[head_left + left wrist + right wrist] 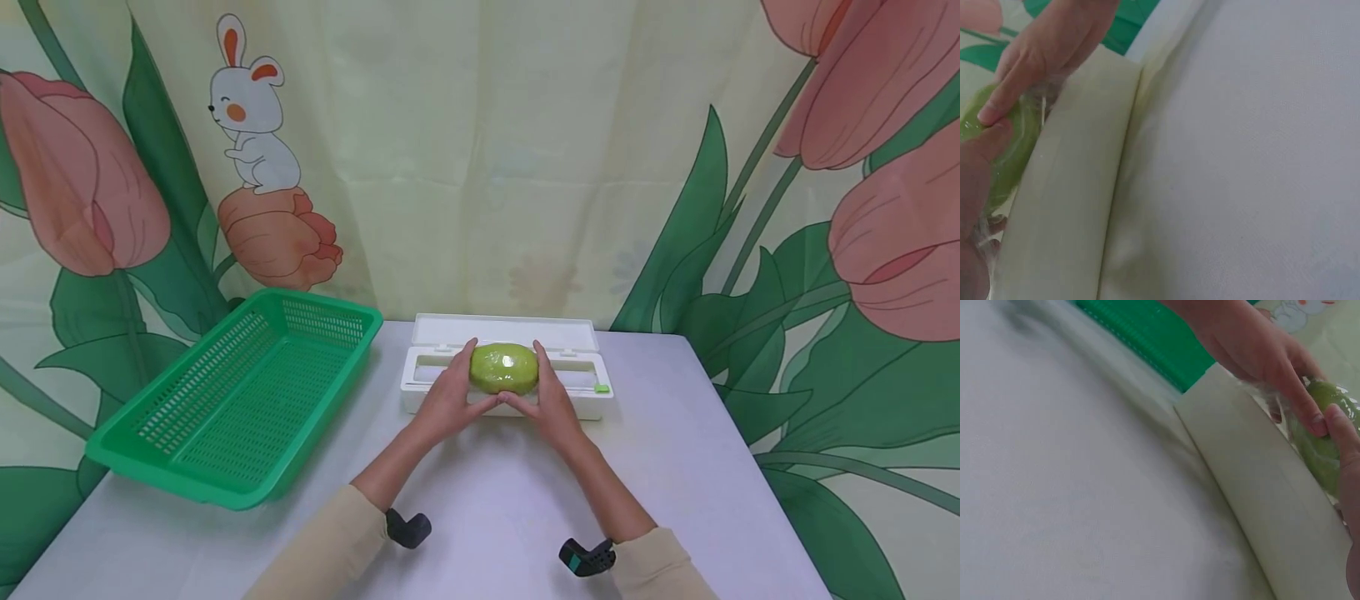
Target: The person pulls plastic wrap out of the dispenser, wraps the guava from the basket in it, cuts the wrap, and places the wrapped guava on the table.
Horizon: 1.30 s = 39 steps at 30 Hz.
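Observation:
A green oval fruit (504, 367), glossy under clear film, is held between both hands over the white cling film dispenser (592, 406). The left hand (448, 402) grips its left side, and the right hand (553, 405) grips its right side. Both thumbs meet at the near face of the fruit, while the other fingers reach round its sides. In the left wrist view, bunched film shows beside the fruit (1019, 140). The right wrist view shows loose film near the fingers, with the fruit (1319, 453) partly hidden by the thumbs.
The dispenser's lid (510, 329) stands open at the back, and a green slider (602, 388) sits at its right end. A green plastic basket (273, 487) stands at the left of the white-covered table (480, 517). A printed curtain (480, 167) hangs behind.

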Each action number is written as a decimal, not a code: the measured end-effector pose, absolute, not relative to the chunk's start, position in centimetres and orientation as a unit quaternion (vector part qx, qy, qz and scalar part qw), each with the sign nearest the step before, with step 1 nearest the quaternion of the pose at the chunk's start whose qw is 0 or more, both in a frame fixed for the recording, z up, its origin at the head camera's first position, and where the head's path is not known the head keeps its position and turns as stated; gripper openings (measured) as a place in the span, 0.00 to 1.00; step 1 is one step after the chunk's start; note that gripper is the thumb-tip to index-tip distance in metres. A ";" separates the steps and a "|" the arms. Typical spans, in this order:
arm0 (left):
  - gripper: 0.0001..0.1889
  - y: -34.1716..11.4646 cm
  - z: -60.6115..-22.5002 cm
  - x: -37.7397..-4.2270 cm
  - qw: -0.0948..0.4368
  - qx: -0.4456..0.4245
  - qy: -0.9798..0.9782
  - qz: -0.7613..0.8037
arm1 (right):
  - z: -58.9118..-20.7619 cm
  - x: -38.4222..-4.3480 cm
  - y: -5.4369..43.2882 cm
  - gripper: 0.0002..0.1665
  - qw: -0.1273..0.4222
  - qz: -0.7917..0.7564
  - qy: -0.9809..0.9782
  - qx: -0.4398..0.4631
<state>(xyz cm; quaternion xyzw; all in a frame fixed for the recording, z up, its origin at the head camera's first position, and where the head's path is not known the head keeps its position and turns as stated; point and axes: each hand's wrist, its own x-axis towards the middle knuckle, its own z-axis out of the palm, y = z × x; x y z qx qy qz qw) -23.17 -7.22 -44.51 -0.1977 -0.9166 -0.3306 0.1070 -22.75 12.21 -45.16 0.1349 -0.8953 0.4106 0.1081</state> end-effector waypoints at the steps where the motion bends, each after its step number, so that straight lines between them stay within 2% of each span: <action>1: 0.53 -7.2 -44.6 -23.1 0.106 -0.192 -0.916 -0.336 | -45.3 -22.7 12.2 0.62 0.111 0.412 -0.895 0.131; 13: 0.49 -7.0 -45.1 -22.7 0.104 -0.165 -0.899 -0.393 | -45.7 -22.3 11.7 0.57 0.124 0.440 -0.883 0.106; 20: 0.50 -6.9 -44.4 -22.9 0.134 -0.175 -0.885 -0.410 | -44.9 -22.5 11.3 0.57 0.148 0.458 -0.870 0.104; 28: 0.50 -6.6 -43.7 -22.8 0.165 -0.197 -0.867 -0.427 | -43.6 -22.5 11.2 0.56 0.152 0.472 -0.861 0.112; 39: 0.49 -6.7 -41.9 -22.5 0.154 -0.195 -0.864 -0.438 | -42.1 -22.4 11.3 0.56 0.146 0.480 -0.857 0.114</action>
